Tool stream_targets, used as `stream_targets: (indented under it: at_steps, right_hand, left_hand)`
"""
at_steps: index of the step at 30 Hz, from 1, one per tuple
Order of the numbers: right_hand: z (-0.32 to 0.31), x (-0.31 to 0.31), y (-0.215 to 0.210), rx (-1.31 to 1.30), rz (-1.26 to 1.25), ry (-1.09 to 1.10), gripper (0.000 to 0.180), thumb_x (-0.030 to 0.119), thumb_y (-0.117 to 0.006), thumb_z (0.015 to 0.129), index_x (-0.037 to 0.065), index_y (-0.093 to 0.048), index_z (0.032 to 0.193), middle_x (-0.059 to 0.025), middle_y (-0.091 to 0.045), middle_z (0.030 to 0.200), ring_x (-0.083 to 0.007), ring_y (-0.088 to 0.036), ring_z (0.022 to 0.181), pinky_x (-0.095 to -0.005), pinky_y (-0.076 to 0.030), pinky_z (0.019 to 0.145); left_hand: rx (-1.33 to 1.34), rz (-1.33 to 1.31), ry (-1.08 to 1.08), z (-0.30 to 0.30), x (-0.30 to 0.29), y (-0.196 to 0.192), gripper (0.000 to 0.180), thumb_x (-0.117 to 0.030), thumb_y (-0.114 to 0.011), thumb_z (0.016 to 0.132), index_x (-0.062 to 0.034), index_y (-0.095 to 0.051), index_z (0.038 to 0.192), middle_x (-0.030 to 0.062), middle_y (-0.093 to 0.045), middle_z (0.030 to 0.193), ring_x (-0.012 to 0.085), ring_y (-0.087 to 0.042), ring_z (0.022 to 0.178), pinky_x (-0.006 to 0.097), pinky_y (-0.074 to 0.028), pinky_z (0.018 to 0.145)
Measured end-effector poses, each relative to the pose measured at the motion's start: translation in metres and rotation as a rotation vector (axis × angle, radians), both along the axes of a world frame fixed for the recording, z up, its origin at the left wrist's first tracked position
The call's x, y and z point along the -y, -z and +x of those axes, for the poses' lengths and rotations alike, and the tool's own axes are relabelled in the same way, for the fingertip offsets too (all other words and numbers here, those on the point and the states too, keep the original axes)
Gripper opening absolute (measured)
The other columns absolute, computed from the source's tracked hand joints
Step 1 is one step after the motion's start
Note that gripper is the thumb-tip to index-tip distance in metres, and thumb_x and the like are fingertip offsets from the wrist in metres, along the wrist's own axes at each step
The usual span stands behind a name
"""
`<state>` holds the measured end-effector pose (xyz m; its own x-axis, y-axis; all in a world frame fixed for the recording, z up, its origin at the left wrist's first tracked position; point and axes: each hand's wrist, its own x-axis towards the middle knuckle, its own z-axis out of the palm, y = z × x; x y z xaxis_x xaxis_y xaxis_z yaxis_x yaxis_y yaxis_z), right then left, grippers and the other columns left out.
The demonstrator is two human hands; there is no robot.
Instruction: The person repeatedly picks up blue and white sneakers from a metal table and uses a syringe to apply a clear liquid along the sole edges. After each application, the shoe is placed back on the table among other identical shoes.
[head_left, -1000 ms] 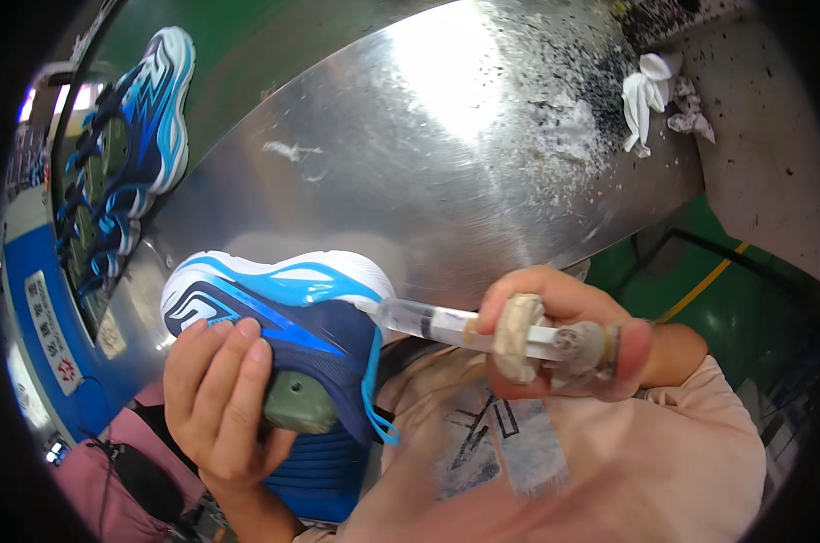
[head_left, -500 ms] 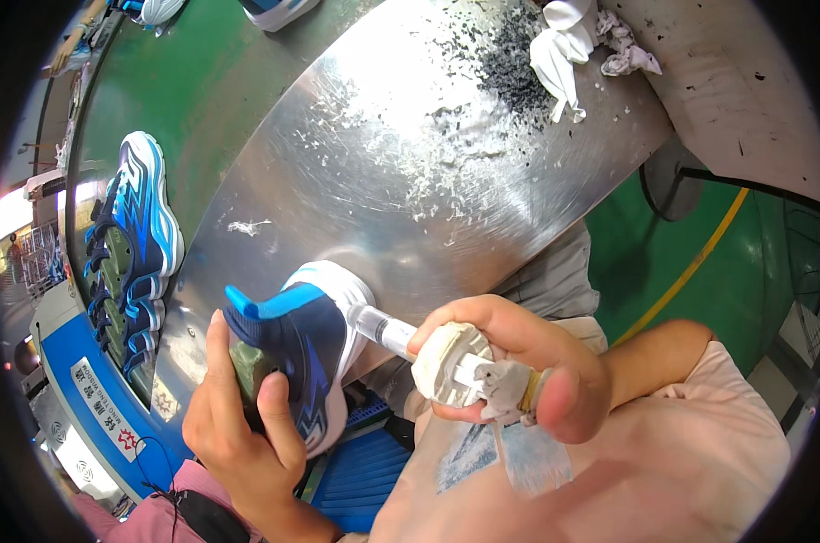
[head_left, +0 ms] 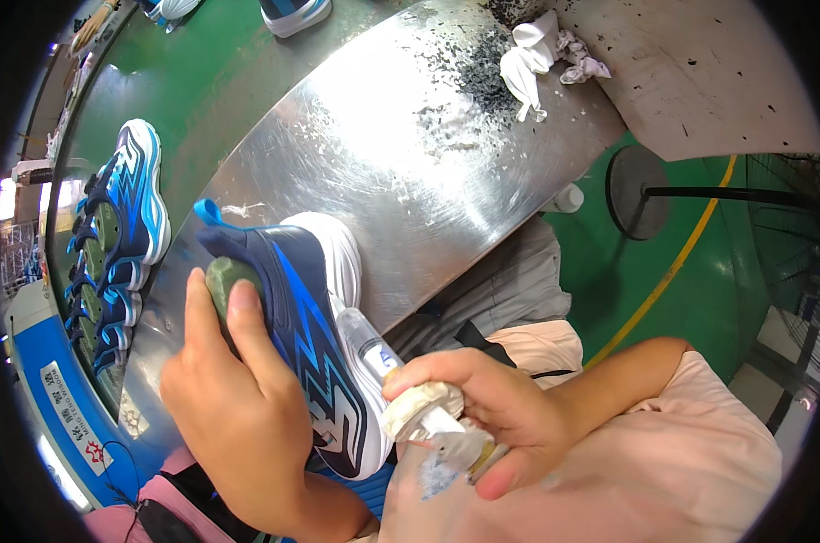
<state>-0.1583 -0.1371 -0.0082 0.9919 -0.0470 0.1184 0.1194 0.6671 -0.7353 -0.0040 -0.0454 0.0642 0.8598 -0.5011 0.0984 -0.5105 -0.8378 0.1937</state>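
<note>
A navy and blue running shoe [head_left: 292, 290] with a white sole is tilted at the near edge of the metal table, its heel loop up and its toe toward me. My left hand [head_left: 238, 407] is closed round the green shoe last [head_left: 224, 279] that fills the shoe's opening. A clear plastic syringe [head_left: 366, 348] is in my right hand [head_left: 500, 412], with pale wrapping round its finger flange and plunger end. Its tip lies against or very close to the seam between upper and white sole; exact contact is hidden.
The metal table [head_left: 374, 172] carries black and white scraps [head_left: 487, 77] and a white rag [head_left: 527, 68]. Several similar shoes [head_left: 138, 199] stand in a row on the green surface at left. A blue machine [head_left: 71, 398] is lower left. A dark round disc [head_left: 640, 193] is beyond the table.
The shoe has turned to show more of its side, toe now nearer me. My right hand and the syringe have moved left and down along the sole edge. My left hand keeps its hold.
</note>
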Motion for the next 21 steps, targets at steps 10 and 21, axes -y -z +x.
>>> stream_targets:
  at_steps: [10,21]
  right_hand:
    - [0.026,0.036,0.003,-0.435,0.516,0.102,0.075,0.077,-0.03,0.084,0.01,-0.051,0.111,0.003,-0.043,0.067,-0.0055,-0.035,0.054,-0.0192,-0.024,0.044]
    - [0.181,-0.011,-0.05,-0.614,-0.115,-0.727,0.088,0.079,-0.024,0.083,0.001,-0.049,0.114,0.0021,-0.039,0.057,-0.0046,-0.03,0.046,-0.0182,-0.02,0.04]
  left_hand:
    - [-0.112,-0.098,0.072,-0.008,-0.031,0.004,0.042,-0.018,-0.055,0.087,-0.0076,-0.055,0.127,0.0259,-0.054,0.114,0.0387,-0.055,0.096,0.044,-0.041,0.081]
    - [0.309,-0.314,0.467,-0.007,-0.165,0.051,0.019,-0.01,-0.063,0.078,-0.0167,-0.059,0.096,0.0081,-0.066,0.094,0.0265,-0.067,0.089,0.036,-0.051,0.076]
